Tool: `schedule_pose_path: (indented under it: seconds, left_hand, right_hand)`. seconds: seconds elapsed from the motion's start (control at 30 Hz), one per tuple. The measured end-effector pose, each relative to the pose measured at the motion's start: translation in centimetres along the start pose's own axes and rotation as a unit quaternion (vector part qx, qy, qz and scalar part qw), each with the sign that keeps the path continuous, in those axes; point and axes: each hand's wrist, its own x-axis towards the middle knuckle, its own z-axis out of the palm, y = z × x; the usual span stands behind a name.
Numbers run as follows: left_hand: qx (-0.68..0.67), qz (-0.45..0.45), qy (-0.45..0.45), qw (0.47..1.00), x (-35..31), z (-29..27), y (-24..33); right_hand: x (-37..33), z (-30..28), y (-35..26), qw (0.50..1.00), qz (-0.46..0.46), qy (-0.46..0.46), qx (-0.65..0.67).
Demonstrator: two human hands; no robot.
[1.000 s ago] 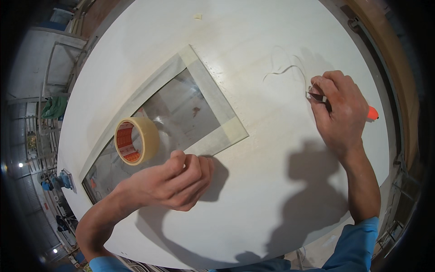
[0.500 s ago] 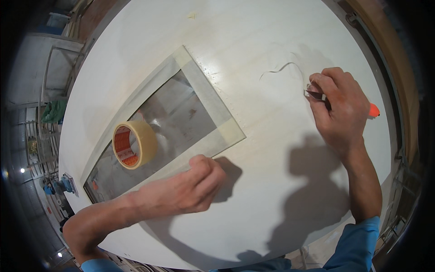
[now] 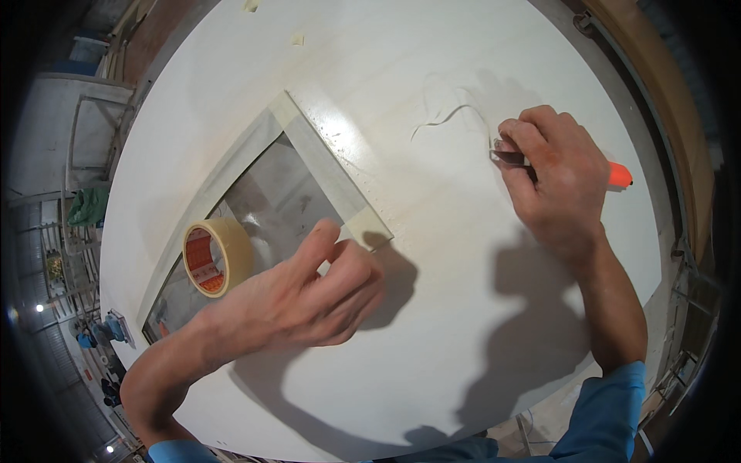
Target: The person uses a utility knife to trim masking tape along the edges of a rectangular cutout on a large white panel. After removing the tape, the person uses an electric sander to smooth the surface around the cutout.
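Note:
My right hand (image 3: 557,174) is closed round a knife; its blade (image 3: 509,157) juts out by the thumb and its orange handle end (image 3: 620,175) shows behind the palm. From its fingertips trails a thin, curling pale strip (image 3: 453,115) over a large white panel (image 3: 432,309). Over the panel, next to the near corner of a window, my left hand (image 3: 328,297) has curled fingers with the thumb a little raised; the fingertips are hidden. Masking tape (image 3: 328,170) frames the dark window (image 3: 285,185). A roll of masking tape (image 3: 238,251) stands on the glass.
Small yellowish tape scraps (image 3: 298,40) lie on the far part of the panel. Past its left edge are a blue tool (image 3: 116,326), a green cloth (image 3: 87,207) and a pale framed board (image 3: 96,131). A brown board (image 3: 664,100) runs along the right side.
My left hand has turned, its thumb lifting away from the fingers. My right hand, the knife and the strip appear farther left, as the whole view shifts somewhat.

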Motion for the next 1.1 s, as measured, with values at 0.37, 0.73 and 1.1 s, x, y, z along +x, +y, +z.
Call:
schedule_pose_path:
  seconds: [0.37,0.73,1.1]
  left_hand:
    - [-0.061,-0.064,0.138,0.986,6.0,1.4,-2.4]
    - [-0.159,-0.208,0.280,0.924,6.8,0.5,-6.4]
    - [-0.565,-0.335,0.201,0.726,-5.8,-7.7,24.6]
  right_hand:
    - [0.0,-0.1,0.4,1.000,-0.013,0.011,-0.011]
    - [-0.3,-0.3,0.6,1.000,0.012,-0.012,-0.020]
    - [-0.3,-0.6,0.4,1.000,0.008,0.018,-0.010]
